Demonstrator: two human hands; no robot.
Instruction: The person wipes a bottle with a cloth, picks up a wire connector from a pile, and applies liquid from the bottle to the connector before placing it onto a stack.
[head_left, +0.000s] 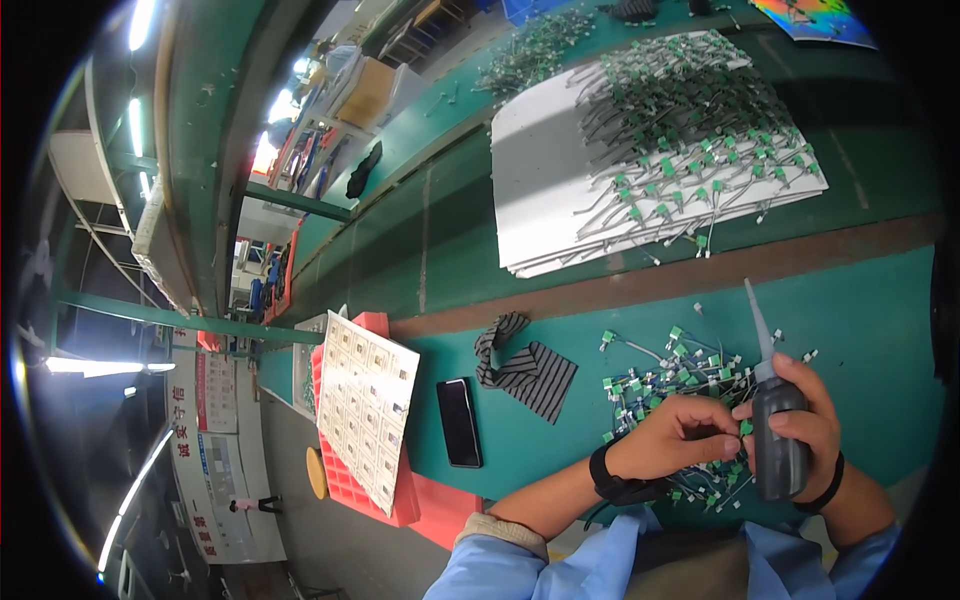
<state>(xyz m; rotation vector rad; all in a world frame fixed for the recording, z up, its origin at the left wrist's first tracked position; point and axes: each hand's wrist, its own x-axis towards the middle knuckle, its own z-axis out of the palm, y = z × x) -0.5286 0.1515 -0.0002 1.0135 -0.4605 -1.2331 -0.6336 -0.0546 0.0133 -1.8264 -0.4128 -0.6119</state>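
My right hand [805,420] grips a dark grey squeeze bottle [777,440] upright, its long thin nozzle [757,318] pointing up and away. My left hand [670,435] pinches a small green connector [745,428] on thin wires right beside the bottle. Both hands hover over a loose pile of green connectors with grey wires [670,380] on the green table [860,310]. A black band sits on each wrist.
A white board [540,190] farther back carries several wired green connectors in rows. A striped cloth [525,368] and a black phone [459,421] lie to the left. A red tray [380,490] with a printed sheet [365,400] sits at the table's left edge.
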